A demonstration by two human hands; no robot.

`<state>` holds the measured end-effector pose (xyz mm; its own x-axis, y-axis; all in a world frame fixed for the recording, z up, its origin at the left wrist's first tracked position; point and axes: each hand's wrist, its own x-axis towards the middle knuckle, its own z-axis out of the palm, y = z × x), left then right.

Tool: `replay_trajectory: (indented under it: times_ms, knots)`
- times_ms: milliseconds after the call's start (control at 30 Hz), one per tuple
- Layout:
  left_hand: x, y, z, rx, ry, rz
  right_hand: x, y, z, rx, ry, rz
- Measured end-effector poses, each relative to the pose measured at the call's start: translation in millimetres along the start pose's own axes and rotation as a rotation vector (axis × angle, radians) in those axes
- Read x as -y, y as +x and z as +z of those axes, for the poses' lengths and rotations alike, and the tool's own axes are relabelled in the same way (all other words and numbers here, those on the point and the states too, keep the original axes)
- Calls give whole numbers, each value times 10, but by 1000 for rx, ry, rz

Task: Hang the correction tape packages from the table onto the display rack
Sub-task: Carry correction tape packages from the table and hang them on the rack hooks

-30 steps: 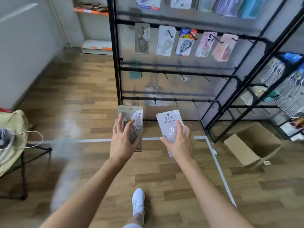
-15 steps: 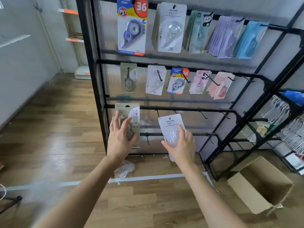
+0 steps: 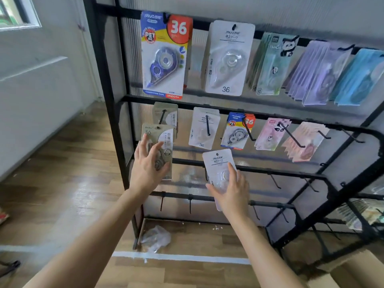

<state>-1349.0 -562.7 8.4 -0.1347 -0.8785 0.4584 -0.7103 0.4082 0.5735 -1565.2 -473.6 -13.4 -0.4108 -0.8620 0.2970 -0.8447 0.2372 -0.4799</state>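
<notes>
Hooks already carry hanging packs — plastic bag underneath.

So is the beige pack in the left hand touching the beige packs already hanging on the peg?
Cannot tell. In the head view the held beige pack overlaps the hung packs, hiding any contact or gap.

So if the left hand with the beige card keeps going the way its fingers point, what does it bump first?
Probably the beige packages already hanging on the black rack's second-row hook, just above the left hand; depth is unclear.
</notes>
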Motion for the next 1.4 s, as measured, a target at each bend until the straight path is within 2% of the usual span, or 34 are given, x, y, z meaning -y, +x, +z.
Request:
replay_trajectory:
  times_ms: [433, 867, 1133, 1400]
  knots:
    - [191, 519, 346, 86, 83, -57, -184, 461, 167, 59, 36, -24]
    - [263, 1234, 731, 133, 93, -127, -486, 761, 101, 39, 21, -19]
    - [259, 1231, 701, 90, 194, -79, -472, 794, 98, 50, 4, -26]
    - [280, 741, 466, 132, 172, -46, -287, 553, 82, 26, 7, -21]
